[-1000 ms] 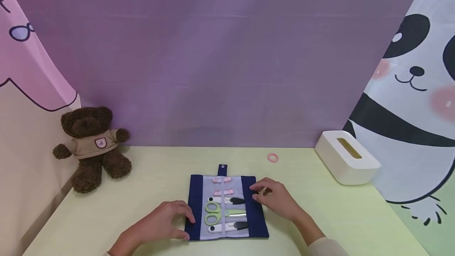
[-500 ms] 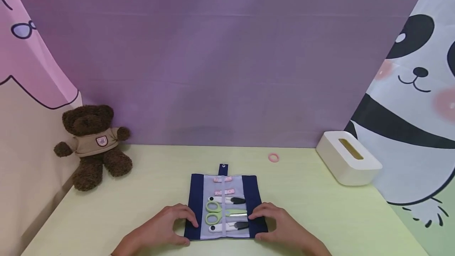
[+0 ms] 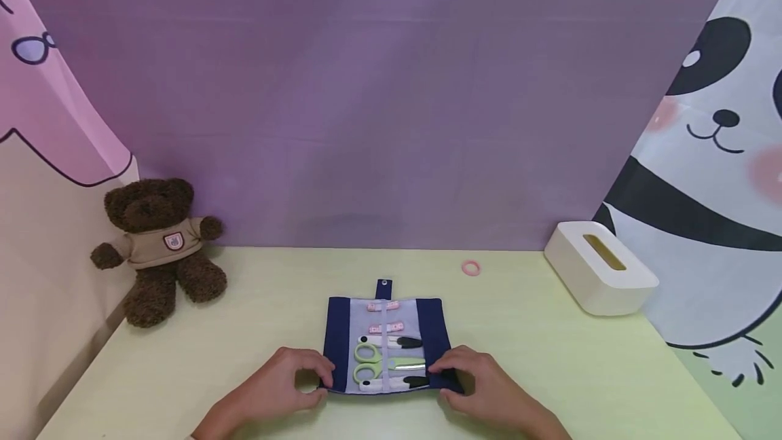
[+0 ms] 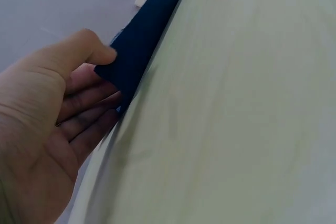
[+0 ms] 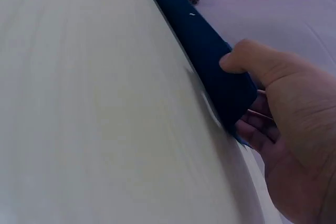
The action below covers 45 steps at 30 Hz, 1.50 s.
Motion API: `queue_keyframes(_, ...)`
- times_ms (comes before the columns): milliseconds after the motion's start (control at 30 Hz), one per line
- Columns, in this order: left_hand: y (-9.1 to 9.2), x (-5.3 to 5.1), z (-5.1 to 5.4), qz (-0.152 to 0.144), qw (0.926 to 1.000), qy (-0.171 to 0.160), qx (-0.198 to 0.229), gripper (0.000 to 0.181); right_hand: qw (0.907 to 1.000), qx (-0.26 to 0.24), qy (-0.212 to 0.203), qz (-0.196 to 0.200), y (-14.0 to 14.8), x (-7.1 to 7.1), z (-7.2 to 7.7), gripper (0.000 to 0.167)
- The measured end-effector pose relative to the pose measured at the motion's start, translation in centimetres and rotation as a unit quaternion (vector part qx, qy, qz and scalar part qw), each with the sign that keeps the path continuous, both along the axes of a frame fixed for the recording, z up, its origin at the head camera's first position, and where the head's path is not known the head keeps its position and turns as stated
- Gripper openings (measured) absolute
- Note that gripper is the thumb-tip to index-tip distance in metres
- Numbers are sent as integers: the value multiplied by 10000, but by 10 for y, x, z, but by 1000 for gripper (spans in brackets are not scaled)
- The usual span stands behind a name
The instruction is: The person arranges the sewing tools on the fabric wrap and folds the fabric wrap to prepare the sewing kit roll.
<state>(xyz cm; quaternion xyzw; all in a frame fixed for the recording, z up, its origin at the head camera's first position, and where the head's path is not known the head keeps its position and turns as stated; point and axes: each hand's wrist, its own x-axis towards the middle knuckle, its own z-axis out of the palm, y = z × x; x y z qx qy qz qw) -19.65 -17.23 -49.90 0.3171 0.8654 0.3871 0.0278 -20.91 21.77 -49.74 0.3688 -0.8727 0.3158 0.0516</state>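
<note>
A navy fabric tool pouch (image 3: 338, 331) lies unfolded on the table, its near edge raised off the surface. My left hand (image 3: 287, 382) pinches its near left corner, thumb outside and fingers over the inner side. At the near right corner my right hand (image 3: 482, 386) pinches it likewise. Under a pale elastic band inside sit green scissors (image 3: 366, 362), two white tools with black ends, one a white tool (image 3: 373, 341), and two pink clippers, one a pink clipper (image 3: 386, 327). Both wrist views show the lifted navy underside (image 4: 139, 35) between thumb and fingers.
A pink ring (image 3: 470, 268) lies on the table behind the pouch, to the right. A white tissue box (image 3: 601, 270) stands at the back right. At the back left sits a brown teddy bear (image 3: 155, 250). A purple curtain (image 3: 366, 100) hangs behind the table.
My right hand has come down from the pouch's right side to its near right corner and grips it. The near edge has risen off the table, held by both hands.
</note>
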Motion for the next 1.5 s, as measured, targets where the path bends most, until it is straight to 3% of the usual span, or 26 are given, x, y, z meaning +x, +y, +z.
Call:
queue_keyframes(233, -2, -2, 4, -20, 9966, -612, 553, 6, 9968, -629, 479, 147, 0, -8, -1, 28)
queue_keyframes(400, -1, -7, 6, 138, 9921, -985, 759, 13, 9920, -1253, -128, 84, 1, -13, -3, 18)
queue_keyframes(600, 1, -15, 3, 421, 9934, -711, 796, 15, 9854, -1600, -550, -207, 0, -20, -1, 12)
queue_keyframes(767, 4, -23, 1, 743, 9898, -754, 948, 15, 9829, -1626, -742, -438, -2, -26, -1, 12)
queue_keyframes(1000, 10, -35, -3, 1117, 9803, -1114, 1190, 16, 9777, -1501, -1096, -978, -6, -35, -2, 12)
queue_keyframes(1267, 17, -43, -5, 1473, 9707, -1378, 1304, 13, 9775, -1293, -1102, -1248, -11, -44, -1, 10)
queue_keyframes(1367, 21, -44, -2, 1615, 9712, -1309, 1162, 10, 9758, -1225, -1215, -1341, -13, -47, -1, 10)
queue_keyframes(1500, 25, -42, 5, 1831, 9754, -933, 802, 5, 9741, -1133, -1361, -1410, -15, -47, 1, 10)
